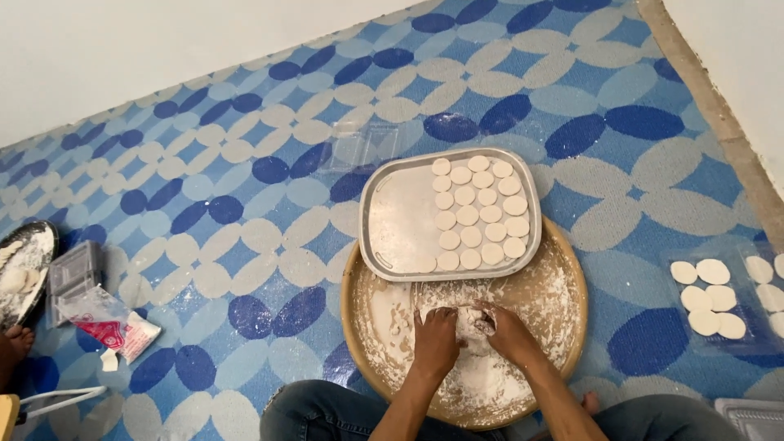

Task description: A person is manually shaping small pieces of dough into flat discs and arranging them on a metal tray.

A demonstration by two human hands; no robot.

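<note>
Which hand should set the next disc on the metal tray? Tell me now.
Probably the right hand: it sits nearer the rows of dough discs on the metal tray. The left hand presses the floured dough.

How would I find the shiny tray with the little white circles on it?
Start at the big round wooden tray dusted with flour, where both hands are working. The metal tray rests on its far edge, rectangular with rounded corners. Only it is silver, with dough discs lined up on one half and the other bare.
</note>
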